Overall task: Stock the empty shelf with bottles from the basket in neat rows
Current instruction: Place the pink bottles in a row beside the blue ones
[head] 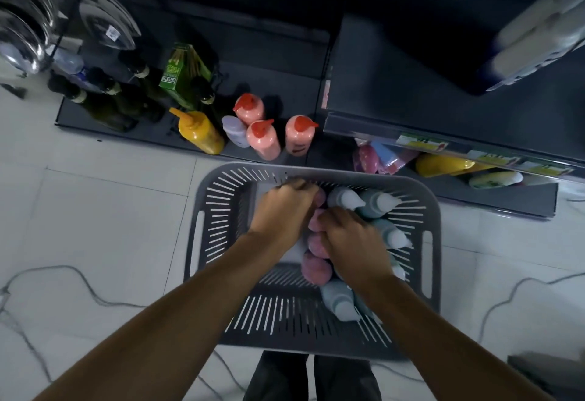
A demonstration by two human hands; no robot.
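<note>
A grey slotted basket (218, 220) sits on the floor in front of the dark bottom shelf (285, 84). Inside lie several pink bottles (315, 269) and several pale blue bottles with white caps (345, 199). My left hand (280, 207) reaches down into the basket with its fingers curled round a pink bottle. My right hand (351, 239) is beside it, curled over another pink bottle. On the shelf stand three salmon bottles with red caps (262, 139), a small lilac bottle (235, 131) and a yellow squeeze bottle (199, 131).
Dark glass bottles (107, 100) and a green carton (180, 74) fill the shelf's left end. A second shelf unit (443, 134) at the right holds coloured packs. Steel bowls (28, 30) hang at the far left. Cables (95, 293) trail over the white tiled floor.
</note>
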